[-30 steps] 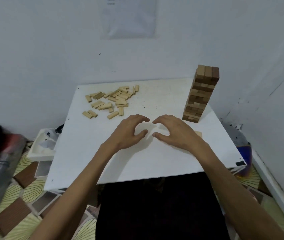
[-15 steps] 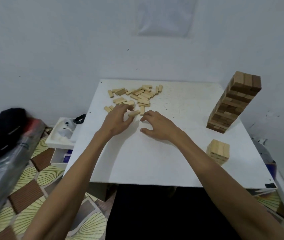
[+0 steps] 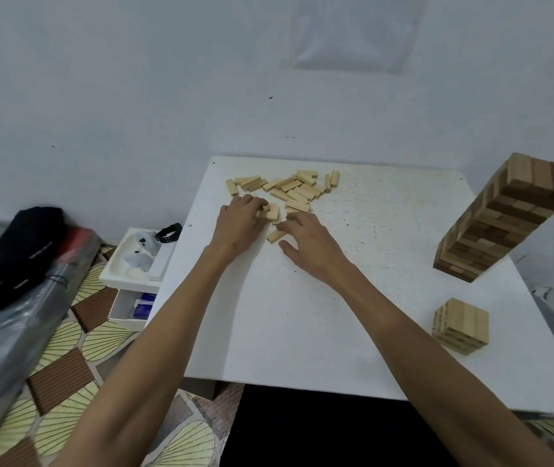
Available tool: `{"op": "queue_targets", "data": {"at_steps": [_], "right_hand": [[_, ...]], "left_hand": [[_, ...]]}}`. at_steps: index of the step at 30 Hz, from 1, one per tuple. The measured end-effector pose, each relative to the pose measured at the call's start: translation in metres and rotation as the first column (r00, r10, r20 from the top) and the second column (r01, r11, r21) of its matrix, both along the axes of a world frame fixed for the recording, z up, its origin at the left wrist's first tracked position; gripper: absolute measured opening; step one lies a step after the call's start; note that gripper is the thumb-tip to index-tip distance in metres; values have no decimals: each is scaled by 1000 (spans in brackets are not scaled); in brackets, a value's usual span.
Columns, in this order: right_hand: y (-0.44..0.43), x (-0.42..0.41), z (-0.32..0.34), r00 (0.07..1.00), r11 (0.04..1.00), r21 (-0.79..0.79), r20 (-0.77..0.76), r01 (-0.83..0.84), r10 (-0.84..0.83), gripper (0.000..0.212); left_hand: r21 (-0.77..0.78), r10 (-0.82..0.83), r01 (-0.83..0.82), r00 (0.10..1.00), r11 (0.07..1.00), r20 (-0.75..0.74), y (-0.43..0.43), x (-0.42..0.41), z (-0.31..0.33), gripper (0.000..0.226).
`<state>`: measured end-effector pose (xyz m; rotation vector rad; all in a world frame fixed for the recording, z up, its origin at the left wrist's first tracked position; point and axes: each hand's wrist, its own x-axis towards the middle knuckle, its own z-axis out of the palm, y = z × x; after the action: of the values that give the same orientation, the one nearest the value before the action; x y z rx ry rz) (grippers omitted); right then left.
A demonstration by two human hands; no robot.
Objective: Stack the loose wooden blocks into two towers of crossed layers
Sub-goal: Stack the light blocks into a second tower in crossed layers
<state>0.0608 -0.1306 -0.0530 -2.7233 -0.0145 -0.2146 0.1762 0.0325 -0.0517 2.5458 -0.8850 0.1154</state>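
Observation:
Several loose pale wooden blocks (image 3: 294, 190) lie scattered at the far left of the white table (image 3: 302, 332). My left hand (image 3: 240, 225) is at the pile's near edge, its fingers curled round a couple of blocks (image 3: 271, 211). My right hand (image 3: 312, 242) rests beside it with fingers spread, fingertips touching a block (image 3: 275, 236) on the table. A tall tower of crossed layers (image 3: 504, 217) stands at the far right. A short stack of pale blocks (image 3: 461, 325) sits near the right front edge.
Left of the table, on the patterned floor, are a white tray (image 3: 140, 261) with small items and a watch, an open white box (image 3: 130, 308), a black cloth (image 3: 16, 254) and a plastic-wrapped bundle (image 3: 5, 335). A white wall stands behind.
Both hands moved from the short stack at the table's middle leftward and forward to the loose pile. The left hand has closed on blocks; the short stack now stands uncovered.

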Motion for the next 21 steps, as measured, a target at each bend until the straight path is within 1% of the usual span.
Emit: {"op": "queue_targets", "data": {"at_steps": [3, 6, 10, 11, 12, 14, 16, 18, 21], "right_hand": [[0, -2, -3, 998, 997, 73, 64, 9, -14, 32], [3, -5, -1, 1000, 991, 133, 24, 10, -13, 34], [7, -9, 2, 999, 986, 163, 22, 29, -33, 24], [7, -10, 2, 999, 982, 184, 27, 37, -43, 26], [7, -12, 2, 998, 974, 220, 25, 55, -61, 33], [6, -15, 3, 993, 943, 314, 4, 112, -120, 52], [4, -18, 4, 980, 909, 371, -30, 192, -195, 69], [1, -21, 7, 972, 892, 390, -51, 230, -229, 74], [-3, -27, 12, 976, 909, 355, -64, 217, -207, 72]], "left_hand": [[-27, 5, -4, 1000, 1000, 15, 3, -4, -2, 30], [-89, 18, -17, 1000, 996, 17, 9, -13, -4, 33], [-132, 30, -30, 1000, 991, -1, 13, -35, -6, 37], [-141, 27, -28, 1000, 990, -8, 13, -41, -7, 39], [-146, 26, -28, 1000, 989, -14, 14, -48, -7, 40], [-147, 40, -42, 999, 988, -16, 14, -57, -7, 41], [-133, 69, -71, 997, 989, -22, 15, -63, -8, 40], [-131, 94, -99, 995, 986, -46, 17, -66, -7, 40], [-152, 119, -129, 990, 980, -74, 22, -70, -7, 40]]}}
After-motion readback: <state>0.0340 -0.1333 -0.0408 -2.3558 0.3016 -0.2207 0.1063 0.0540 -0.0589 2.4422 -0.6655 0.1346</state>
